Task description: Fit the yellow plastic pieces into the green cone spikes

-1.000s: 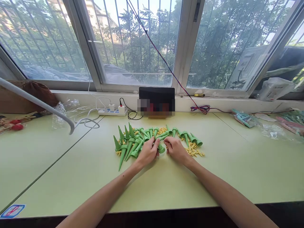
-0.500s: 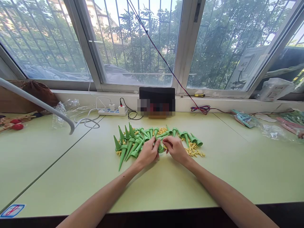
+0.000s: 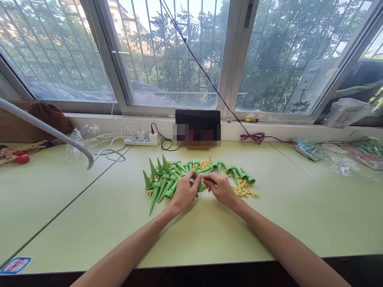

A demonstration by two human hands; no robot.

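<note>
Holding a green spike [image 3: 200, 188] in the curled left hand [image 3: 185, 189], pinched a yellow peg [image 3: 205, 185] beside it in the right hand [image 3: 221, 187]. Looked unfinished, with more spikes [image 3: 163, 185] at nine o'clock, pegs [image 3: 243, 192] at three.

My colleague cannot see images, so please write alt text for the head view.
A person's left hand holds a green spike; the right hand pinches a small yellow piece beside it. More spikes and yellow pieces lie nearby on a green table.
</note>
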